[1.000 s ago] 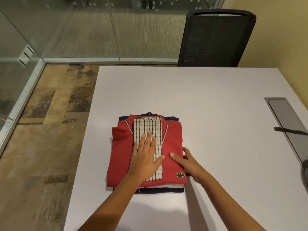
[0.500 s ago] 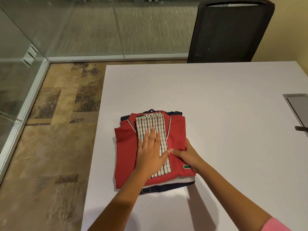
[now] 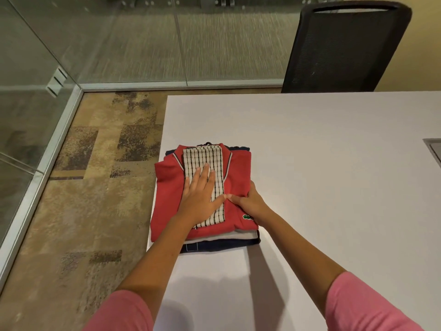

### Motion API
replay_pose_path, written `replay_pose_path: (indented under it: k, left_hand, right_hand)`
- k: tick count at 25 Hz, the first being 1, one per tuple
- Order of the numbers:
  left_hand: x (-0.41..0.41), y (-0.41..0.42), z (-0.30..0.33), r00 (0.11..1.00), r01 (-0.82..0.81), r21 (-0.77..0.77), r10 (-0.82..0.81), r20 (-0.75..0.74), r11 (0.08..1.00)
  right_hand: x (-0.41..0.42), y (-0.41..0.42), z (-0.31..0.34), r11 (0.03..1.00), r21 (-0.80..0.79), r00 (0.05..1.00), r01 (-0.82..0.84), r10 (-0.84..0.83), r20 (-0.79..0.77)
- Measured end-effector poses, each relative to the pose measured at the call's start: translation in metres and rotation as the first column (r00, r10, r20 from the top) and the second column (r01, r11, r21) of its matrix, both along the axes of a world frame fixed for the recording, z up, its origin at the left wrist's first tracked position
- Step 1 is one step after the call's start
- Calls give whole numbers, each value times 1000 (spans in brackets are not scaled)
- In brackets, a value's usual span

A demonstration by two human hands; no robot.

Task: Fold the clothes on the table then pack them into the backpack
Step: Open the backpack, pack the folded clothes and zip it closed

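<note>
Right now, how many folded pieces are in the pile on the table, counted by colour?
Checked white-and-black cloth: 1
Red polo shirt: 1
White garment: 1
Navy garment: at least 1
Total: 4 visible layers; more may be hidden inside the pile.

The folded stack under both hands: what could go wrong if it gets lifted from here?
The checked cloth lies loose on the red polo; only the left hand pins it, so it may slide off. The right hand grips one side only, so the lower layers could sag apart. No backpack is in view.
</note>
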State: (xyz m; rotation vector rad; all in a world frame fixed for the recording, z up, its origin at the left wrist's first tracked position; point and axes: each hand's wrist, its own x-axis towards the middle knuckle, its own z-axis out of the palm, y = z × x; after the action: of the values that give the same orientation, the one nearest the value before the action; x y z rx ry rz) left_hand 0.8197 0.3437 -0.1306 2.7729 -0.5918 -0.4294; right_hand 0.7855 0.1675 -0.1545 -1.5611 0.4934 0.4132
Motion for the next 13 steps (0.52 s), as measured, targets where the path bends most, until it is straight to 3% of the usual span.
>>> replay_pose_path:
  k: [7, 13]
  left_hand:
    - [-9, -1, -4, 993, -18, -19, 20, 117, 1000]
    - [-16, -17, 11, 990, -98, 14, 96, 104, 995]
  right_hand:
    - [-28, 5, 22, 978, -209, 1000, 21, -17, 21]
    - [-65, -22, 34, 918, -372, 991, -137, 128, -51]
